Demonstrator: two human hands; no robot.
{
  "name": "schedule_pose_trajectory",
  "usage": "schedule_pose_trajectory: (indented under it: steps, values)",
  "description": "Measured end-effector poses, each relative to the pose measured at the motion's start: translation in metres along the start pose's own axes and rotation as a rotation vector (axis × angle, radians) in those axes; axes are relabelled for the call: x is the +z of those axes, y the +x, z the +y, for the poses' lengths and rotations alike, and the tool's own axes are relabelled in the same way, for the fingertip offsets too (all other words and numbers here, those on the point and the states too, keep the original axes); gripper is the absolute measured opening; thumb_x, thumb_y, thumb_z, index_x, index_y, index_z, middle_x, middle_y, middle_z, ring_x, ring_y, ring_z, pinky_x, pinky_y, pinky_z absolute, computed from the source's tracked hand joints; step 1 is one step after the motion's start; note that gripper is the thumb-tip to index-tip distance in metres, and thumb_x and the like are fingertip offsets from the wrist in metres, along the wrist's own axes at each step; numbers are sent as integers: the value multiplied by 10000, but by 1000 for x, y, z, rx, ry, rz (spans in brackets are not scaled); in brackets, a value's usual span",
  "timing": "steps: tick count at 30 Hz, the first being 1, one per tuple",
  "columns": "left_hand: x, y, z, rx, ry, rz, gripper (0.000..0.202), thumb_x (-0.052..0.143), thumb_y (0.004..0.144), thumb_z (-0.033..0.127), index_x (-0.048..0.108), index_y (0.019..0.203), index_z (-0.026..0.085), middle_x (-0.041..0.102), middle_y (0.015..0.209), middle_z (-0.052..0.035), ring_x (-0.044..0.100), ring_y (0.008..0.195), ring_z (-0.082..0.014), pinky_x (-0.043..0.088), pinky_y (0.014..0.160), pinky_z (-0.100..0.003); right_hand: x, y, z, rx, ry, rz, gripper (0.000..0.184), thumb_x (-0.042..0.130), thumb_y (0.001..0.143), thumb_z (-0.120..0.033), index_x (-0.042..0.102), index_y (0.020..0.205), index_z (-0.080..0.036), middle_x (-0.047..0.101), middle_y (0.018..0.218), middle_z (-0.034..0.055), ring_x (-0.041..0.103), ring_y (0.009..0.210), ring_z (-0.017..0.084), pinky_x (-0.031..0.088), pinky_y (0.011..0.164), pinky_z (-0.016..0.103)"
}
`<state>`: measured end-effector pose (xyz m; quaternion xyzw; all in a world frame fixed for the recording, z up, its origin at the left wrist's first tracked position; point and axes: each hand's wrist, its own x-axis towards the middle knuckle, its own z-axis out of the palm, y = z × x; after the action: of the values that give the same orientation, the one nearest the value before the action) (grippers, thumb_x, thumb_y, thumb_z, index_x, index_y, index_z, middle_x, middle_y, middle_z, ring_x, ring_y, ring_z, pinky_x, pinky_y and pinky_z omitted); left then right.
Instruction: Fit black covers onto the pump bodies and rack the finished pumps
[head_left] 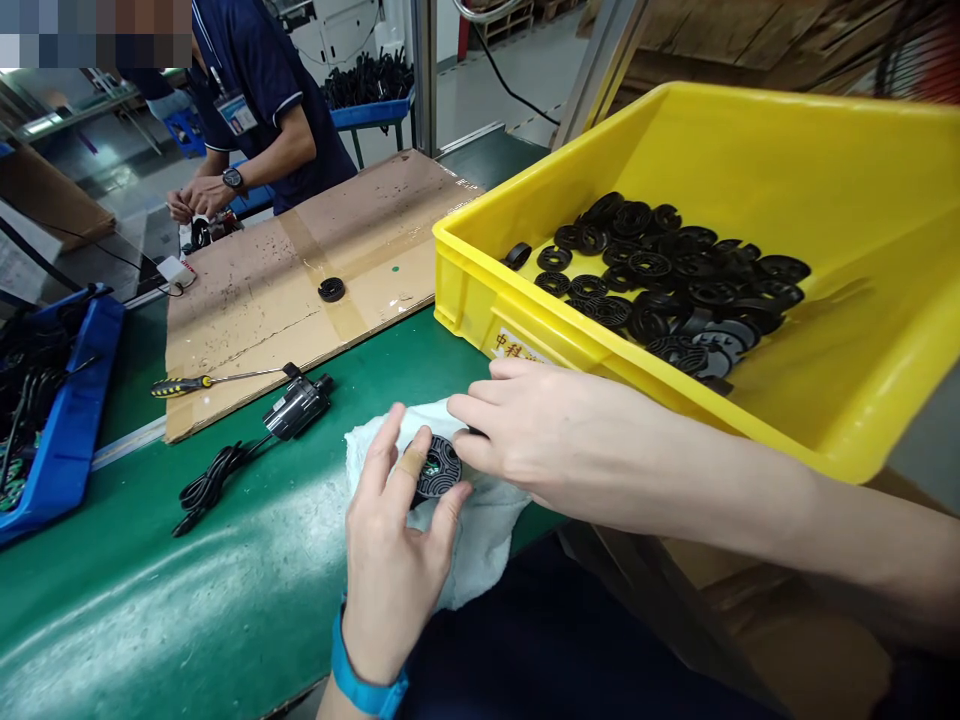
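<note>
My left hand [394, 545], with a blue band at the wrist, grips a round black cover [444, 468] between fingers and thumb. Curved grooves mark its upper face, and there is an opening near its middle. A pale blue cloth [484, 545] lies beneath it on the green work surface. Just right of the cover, my right hand [551, 430] is closed, its fingers curled. Something dark shows between those fingers, too hidden to name. Close to the hands, on the left, lies a black cylindrical device [296, 405] with a coiled cable [214, 475].
A yellow bin [480, 285] holding many black round parts [649, 265] stands at right. On a cardboard sheet [255, 310] rest one black ring [331, 289] and a screwdriver [180, 386]. A blue tray [64, 460] of cables is at left. A co-worker [262, 110] stands beyond.
</note>
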<state>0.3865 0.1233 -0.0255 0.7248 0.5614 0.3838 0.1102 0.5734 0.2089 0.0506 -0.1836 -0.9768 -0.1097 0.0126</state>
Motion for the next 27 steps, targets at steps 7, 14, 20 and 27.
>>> schedule_pose_trajectory:
  steps: [7,14,20,27]
  values:
    - [24,-21,-16,171,52,38,674,604,999,348,337,1598,189,444,1600,-189,412,1503,-340,399,1211,-581,2,-2,0,-14,-16,25,158,601,920,-197,562,768,-186,544,760,31,480,688,189,253,708,348]
    - [36,-11,-13,35,-214,171,436,620,963,182,553,1392,224,630,1325,-137,617,1260,-262,525,1075,-479,2,-1,-1,-26,-29,36,142,615,899,-207,578,764,-183,529,747,32,483,678,191,241,691,357]
    - [49,-5,-13,58,-318,146,404,577,975,190,496,1367,246,588,1265,-119,586,1213,-242,508,1036,-463,4,-2,-3,18,-91,24,128,626,886,-212,585,769,-183,527,734,28,488,690,197,253,710,370]
    - [55,-6,-16,21,-307,136,398,603,964,235,489,1345,249,566,1256,-107,583,1190,-237,508,1009,-421,-2,4,-6,-60,-150,58,140,579,917,-190,613,781,-183,521,742,34,471,699,200,245,690,369]
